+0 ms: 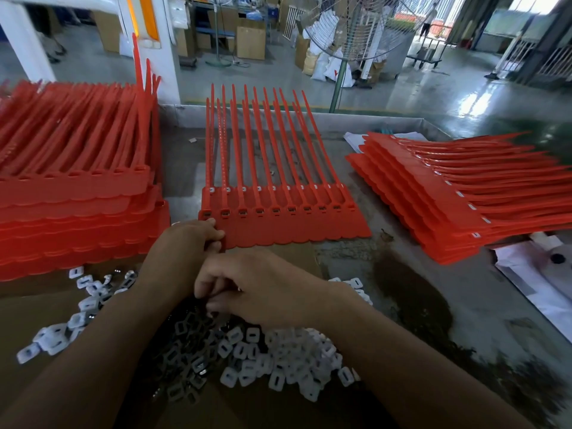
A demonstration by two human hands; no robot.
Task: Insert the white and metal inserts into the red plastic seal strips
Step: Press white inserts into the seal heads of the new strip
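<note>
Red seal strips (278, 226) lie mid worktop (402, 283): L hand (185, 246) pinches their near-left corner, R hand (260, 289) curls over white/metal inserts (291, 351), can't tell if holding any.

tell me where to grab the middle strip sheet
Grip the strip sheet by its flat near band, from the near edge: it is broad and joined, while the thin tails splay far off. The left hand holds its left corner.

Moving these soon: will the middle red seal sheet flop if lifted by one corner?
Probably floppy: the middle red seal sheet has long thin tails that visibly bow. Likely light, since thin plastic. Flat, so unlikely to roll.
</note>
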